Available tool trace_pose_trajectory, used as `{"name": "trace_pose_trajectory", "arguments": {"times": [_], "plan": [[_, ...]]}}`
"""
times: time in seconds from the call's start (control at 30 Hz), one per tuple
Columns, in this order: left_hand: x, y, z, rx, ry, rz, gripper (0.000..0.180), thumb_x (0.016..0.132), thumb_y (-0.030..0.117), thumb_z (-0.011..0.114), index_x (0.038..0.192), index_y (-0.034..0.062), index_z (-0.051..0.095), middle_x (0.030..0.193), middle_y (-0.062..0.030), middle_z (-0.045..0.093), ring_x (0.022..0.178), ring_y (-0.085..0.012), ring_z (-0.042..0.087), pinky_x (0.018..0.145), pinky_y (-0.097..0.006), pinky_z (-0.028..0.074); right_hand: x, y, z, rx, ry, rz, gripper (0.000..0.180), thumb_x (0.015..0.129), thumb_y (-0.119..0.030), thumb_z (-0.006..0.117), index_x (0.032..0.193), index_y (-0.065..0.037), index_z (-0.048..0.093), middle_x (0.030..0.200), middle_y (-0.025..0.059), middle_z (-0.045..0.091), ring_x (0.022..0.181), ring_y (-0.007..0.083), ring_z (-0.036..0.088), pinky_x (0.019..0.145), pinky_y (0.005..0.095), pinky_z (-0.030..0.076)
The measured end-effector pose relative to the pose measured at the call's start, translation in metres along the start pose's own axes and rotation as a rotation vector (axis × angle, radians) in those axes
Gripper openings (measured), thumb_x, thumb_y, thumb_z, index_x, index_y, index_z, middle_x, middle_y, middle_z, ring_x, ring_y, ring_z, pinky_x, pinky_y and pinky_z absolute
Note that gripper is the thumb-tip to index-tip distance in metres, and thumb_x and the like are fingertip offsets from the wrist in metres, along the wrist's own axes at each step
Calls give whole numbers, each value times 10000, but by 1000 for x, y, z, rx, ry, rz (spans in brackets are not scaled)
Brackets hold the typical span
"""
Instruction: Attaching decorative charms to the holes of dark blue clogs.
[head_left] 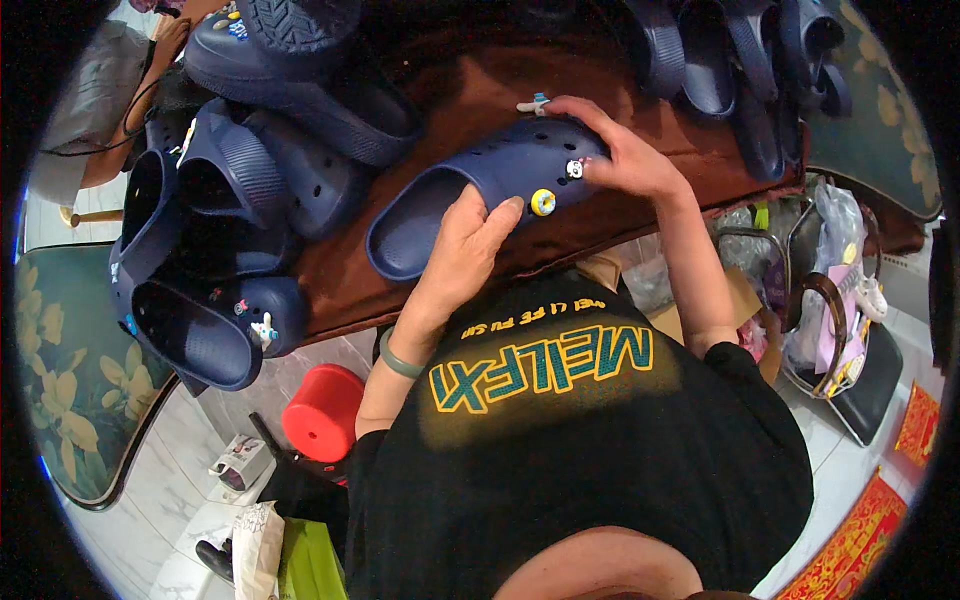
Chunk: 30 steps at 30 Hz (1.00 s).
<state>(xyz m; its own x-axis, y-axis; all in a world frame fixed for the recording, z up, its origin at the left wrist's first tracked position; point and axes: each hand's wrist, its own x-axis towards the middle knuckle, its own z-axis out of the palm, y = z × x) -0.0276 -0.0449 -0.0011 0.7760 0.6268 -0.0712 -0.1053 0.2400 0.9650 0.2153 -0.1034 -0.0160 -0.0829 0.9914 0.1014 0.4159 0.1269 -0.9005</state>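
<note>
Navy foam clog (470,190) on the brown table (480,75), right of the clog pile (240,190). Left hand (465,250) grips its side, right hand (620,150) clasps the toe. Looks light, flexible; hold by sidewalls.

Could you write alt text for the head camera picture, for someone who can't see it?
Seen from above, a person's left hand and right hand hold a navy blue clog on a brown table, the fingers at small charms on its top. More navy clogs are piled at left and at the far edge; a red stool stands on the floor below.
</note>
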Motion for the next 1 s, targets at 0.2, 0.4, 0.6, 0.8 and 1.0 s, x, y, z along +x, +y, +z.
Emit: {"name": "trace_pose_trajectory", "arguments": {"times": [0.2, 0.4, 0.6, 0.8, 1.0], "plan": [[-4, 0, -1, 36, -4, -99, 370, 962, 106, 475, 1299, -46, 469, 1226, -102, 579, 1110, -157, 529, 976, -299, 400, -14, -19, 14, -257, 41, -13, 719, 731, -350, 784, 1347, -122, 491, 1329, 129, 384, 1259, 316, 431, 1072, 374, 344], [-5, -7, -3, 64, 27, -41, 348, 952, 142, 520, 1251, -36, 515, 1203, -77, 580, 1089, -132, 532, 966, -281, 409, -16, -21, 23, -334, 106, 94, 538, 843, -329, 688, 1319, -133, 531, 1318, 149, 413, 1196, 339, 493, 996, 391, 419], [-1, -8, -2, 104, 30, -72, 369, 961, 173, 494, 1265, -35, 496, 1184, -129, 593, 1079, -190, 551, 958, -319, 415, -11, -22, 28, -562, 139, 40, 408, 913, -231, 565, 1306, -127, 532, 1300, 148, 463, 1126, 365, 542, 922, 405, 468], [6, 9, -6, 414, 5, -221, 354, 923, 251, 544, 1135, -33, 553, 1079, -244, 627, 1030, -337, 611, 882, -386, 459, -8, -20, 24, -675, 207, -82, 396, 878, -100, 580, 1272, -94, 548, 1236, 184, 518, 1083, 383, 565, 889, 414, 491], [-7, 29, -5, 557, 27, -176, 367, 913, 301, 617, 1111, -8, 595, 973, -194, 655, 920, -353, 631, 794, -400, 485, -10, -21, 29, -662, 210, -99, 378, 883, -98, 574, 1256, -52, 536, 1230, 202, 510, 1073, 386, 560, 890, 425, 491]]}}
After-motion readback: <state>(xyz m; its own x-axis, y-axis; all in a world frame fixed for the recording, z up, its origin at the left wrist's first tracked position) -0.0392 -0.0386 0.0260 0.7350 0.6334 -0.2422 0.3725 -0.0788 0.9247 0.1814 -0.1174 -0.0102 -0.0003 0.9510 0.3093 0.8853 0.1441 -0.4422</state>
